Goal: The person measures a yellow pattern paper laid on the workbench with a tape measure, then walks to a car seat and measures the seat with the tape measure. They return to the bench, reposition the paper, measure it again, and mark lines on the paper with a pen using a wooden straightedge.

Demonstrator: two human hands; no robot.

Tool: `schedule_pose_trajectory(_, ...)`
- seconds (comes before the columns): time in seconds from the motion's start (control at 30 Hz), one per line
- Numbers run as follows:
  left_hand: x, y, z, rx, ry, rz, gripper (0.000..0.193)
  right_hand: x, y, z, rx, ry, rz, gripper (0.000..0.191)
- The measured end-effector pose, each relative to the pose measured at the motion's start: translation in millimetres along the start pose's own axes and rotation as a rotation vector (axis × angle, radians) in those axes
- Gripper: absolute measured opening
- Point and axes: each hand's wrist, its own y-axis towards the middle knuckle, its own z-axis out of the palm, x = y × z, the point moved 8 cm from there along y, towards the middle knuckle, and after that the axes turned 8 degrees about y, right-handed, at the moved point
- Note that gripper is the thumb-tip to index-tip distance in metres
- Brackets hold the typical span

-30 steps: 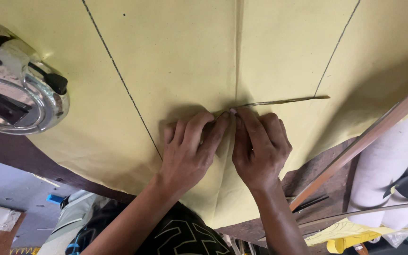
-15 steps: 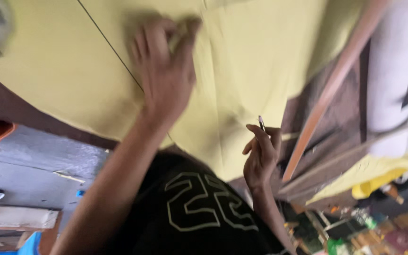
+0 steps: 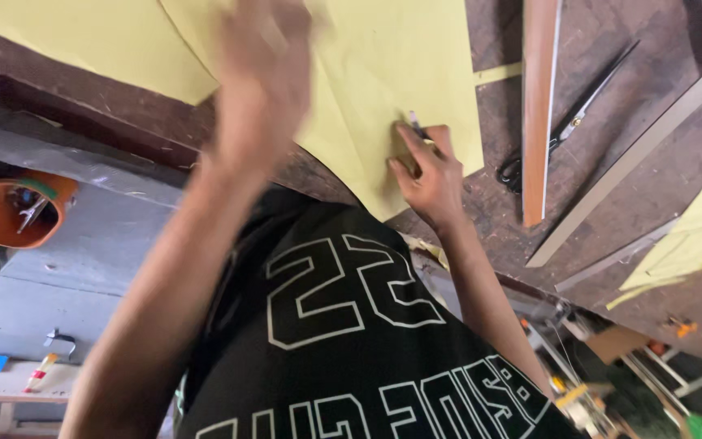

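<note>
- Yellow sheet (image 3: 383, 89) spread flat over a dark, scuffed wooden bench (image 3: 595, 187), draping past the near edge, one corner of it ending by the right hand.
- Right hand (image 3: 428, 175) resting on that corner, fingers pinched round a thin pencil-like stick (image 3: 414, 124) with its tip on the sheet.
- Left hand (image 3: 266, 77) up over the sheet, badly blurred, so can't tell if curled or loose, or whether touching at all.
- Long wooden strip (image 3: 539, 106) lying just right of the sheet, black-handled scissors (image 3: 566, 130) right beside it, a paler slat (image 3: 635, 154) running diagonally further right.
- More yellow material (image 3: 692, 240) at the bench's far right edge.
- Orange bucket (image 3: 22, 211) with bits inside, down on the grey floor (image 3: 83, 268) to the left.
</note>
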Motion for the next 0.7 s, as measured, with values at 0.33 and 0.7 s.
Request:
schedule_pose_trajectory(0.33,-149.5,-149.4,86.3,0.528,0.059,0.055,0.098,-10.3,-23.8,-3.9,-0.021,-0.043,-0.277,0.056)
schedule_pose_trajectory(0.7,-166.2,-155.8,71.1,0.367,0.035,0.11,0.05,18.1,-26.5,-30.6,0.088,-0.049,-0.396,0.058)
